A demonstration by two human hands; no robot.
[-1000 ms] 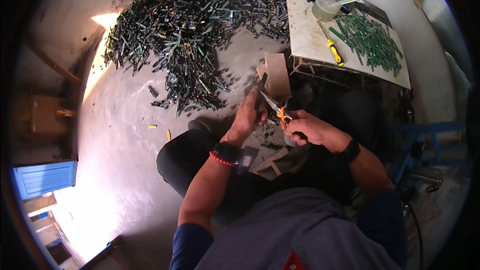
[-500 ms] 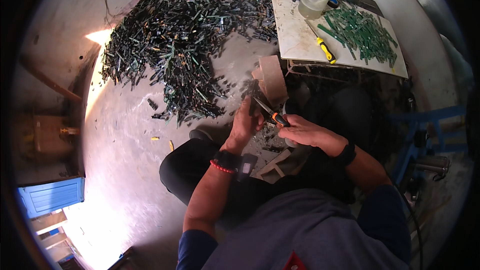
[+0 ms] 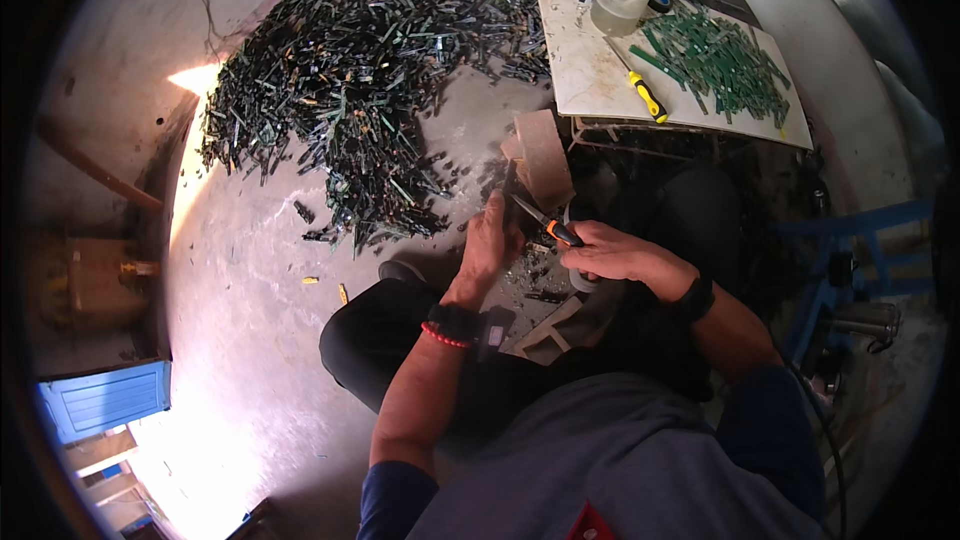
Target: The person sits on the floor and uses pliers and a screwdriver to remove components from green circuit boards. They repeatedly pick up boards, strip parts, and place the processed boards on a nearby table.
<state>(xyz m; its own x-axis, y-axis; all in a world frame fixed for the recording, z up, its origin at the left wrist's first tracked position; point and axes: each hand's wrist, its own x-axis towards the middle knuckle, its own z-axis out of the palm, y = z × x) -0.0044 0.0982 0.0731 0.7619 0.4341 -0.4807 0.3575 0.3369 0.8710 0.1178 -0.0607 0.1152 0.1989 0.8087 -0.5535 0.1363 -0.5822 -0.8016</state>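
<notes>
My right hand (image 3: 618,254) is closed round the black and orange handle of a hand tool (image 3: 548,225). Its narrow metal blade slants up and left, ending close beside my left fingers; whether it is a screwdriver or a knife I cannot tell. A thin dark strip (image 3: 509,182) sticks up from my left hand (image 3: 485,245), pinched between thumb and fingers. Just beyond both hands stands a brownish block (image 3: 543,157). Dark scraps (image 3: 545,296) and small bits lie on the floor below them, between my legs.
A large heap of dark strips (image 3: 370,80) spreads across the floor ahead. At the right, a white board (image 3: 590,90) carries green strips (image 3: 715,65), a yellow-black screwdriver (image 3: 648,97) and a clear plastic cup (image 3: 619,2). A blue metal frame (image 3: 860,225) stands far right.
The tool's tip has drawn slightly away from my left fingers, to the right. My left hand has turned a little, and the dark strip stands out more plainly above it.
</notes>
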